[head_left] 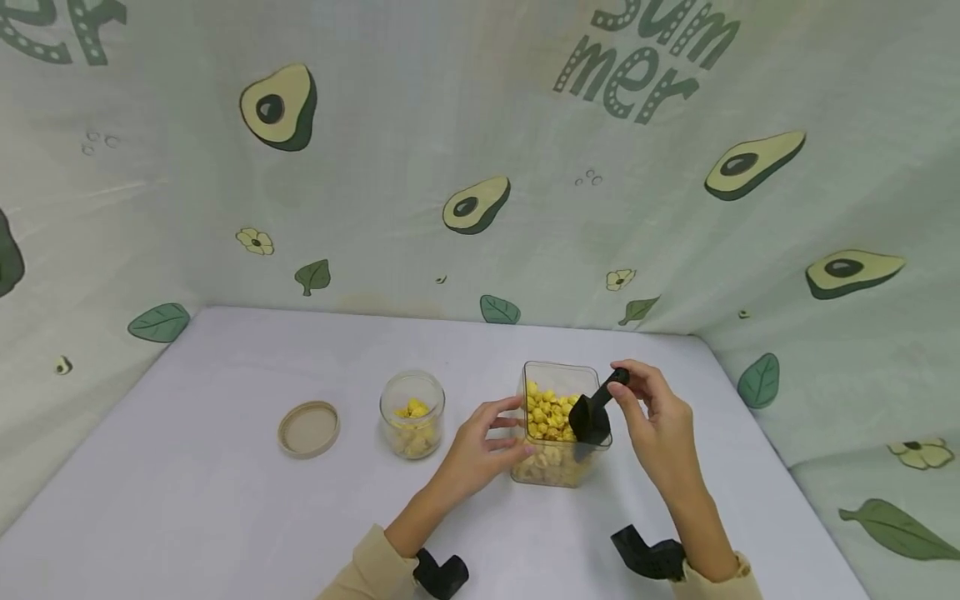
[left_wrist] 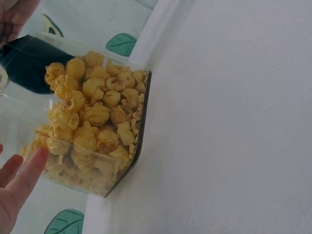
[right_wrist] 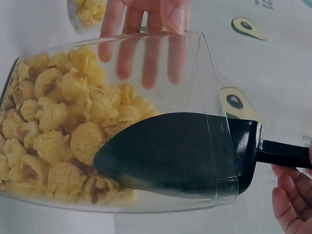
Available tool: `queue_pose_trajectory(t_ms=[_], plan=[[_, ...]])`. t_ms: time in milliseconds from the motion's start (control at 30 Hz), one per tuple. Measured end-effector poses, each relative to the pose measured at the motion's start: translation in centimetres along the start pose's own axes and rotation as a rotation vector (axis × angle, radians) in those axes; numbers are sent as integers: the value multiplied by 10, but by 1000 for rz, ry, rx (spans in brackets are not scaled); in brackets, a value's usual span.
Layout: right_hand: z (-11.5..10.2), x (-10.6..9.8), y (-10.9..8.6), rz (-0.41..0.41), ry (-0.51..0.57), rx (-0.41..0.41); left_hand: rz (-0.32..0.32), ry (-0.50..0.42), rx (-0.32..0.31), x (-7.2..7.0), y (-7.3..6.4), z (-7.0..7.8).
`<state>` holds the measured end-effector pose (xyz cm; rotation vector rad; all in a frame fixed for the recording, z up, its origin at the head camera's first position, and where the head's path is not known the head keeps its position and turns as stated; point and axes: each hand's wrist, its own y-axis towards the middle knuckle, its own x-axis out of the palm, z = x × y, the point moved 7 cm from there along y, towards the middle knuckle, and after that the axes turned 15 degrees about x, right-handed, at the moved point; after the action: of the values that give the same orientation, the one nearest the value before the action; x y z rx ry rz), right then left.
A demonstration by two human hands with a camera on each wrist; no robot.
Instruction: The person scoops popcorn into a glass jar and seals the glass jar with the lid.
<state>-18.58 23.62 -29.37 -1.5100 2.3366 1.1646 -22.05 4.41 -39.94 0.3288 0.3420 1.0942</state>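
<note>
A clear square container (head_left: 551, 475) holds yellow popcorn (head_left: 547, 412). My left hand (head_left: 480, 450) touches its left side with fingers spread and fairly straight; in the right wrist view those fingers (right_wrist: 151, 58) show through the clear wall. My right hand (head_left: 663, 429) grips the handle of a black scoop (head_left: 590, 419) above the container's right side. The scoop's blade (right_wrist: 165, 156) points down inside, its tip at the popcorn. To the left, a round glass jar (head_left: 412, 433) holds a little of the same popcorn.
A round beige lid (head_left: 309, 429) lies on the white table (head_left: 225, 500), left of the jar. Behind the table hangs a pale cloth (head_left: 390, 125) printed with avocados and leaves. Black wrist mounts (head_left: 648, 557) stick out from both wrists.
</note>
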Motion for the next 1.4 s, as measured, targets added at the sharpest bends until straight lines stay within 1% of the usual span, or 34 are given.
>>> queue_pose_trajectory(t_ms=[233, 300, 400, 533, 633, 833, 933, 1067, 1133, 1267, 1400], plan=[[1, 2, -10, 78, -81, 31, 12, -8, 16, 0, 0, 2], [5, 2, -13, 101, -78, 60, 10, -10, 19, 0, 0, 2], [10, 0, -15, 127, -28, 112, 4, -5, 30, 0, 2, 1], [15, 0, -17, 105, 46, 151, 4, 0, 36, 0, 2, 1], [16, 2, -16, 85, 57, 153, 8, 0, 30, 0, 2, 3], [16, 2, -18, 117, -15, 152, 4, -11, 19, -1, 2, 3], [18, 6, -19, 95, -29, 148, 1, -8, 19, -1, 2, 4], [21, 10, -19, 42, 28, 170, 0, -11, 22, -1, 3, 4], [24, 8, -19, 37, 69, 194, -2, -11, 22, -1, 3, 3], [31, 4, -17, 24, 171, 264, -1, -11, 16, -1, 3, 2], [39, 6, -16, -27, 270, 329, -2, -15, 13, -1, 3, 2]])
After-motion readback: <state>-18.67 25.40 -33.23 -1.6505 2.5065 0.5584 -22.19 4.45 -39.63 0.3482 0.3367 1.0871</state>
